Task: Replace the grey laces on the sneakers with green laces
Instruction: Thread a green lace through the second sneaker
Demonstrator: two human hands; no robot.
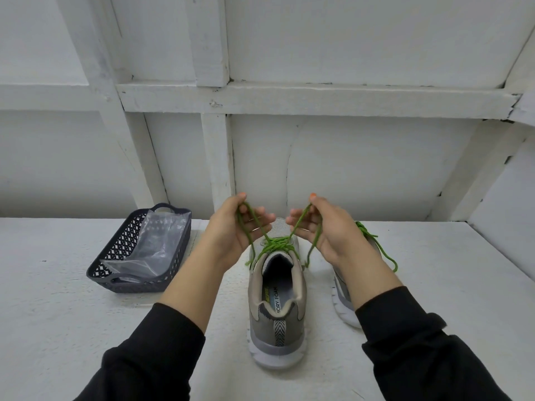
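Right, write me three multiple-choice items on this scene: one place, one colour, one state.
1. The basket sits where from the centre sneaker? A) left B) right C) on top
2. The lace on that sneaker is: A) grey B) green C) white
3. The left hand and right hand are: A) flat on the table B) each pinching the lace C) lifting the basket
Answers: 1 A, it stands left of the sneaker; 2 B, its strands are bright green; 3 B, each grip holds a raised strand.

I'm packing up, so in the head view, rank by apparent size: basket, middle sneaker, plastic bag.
1. The basket and the middle sneaker: about alike; the sneaker sits nearer the camera, so unranked.
2. The plastic bag: smallest.
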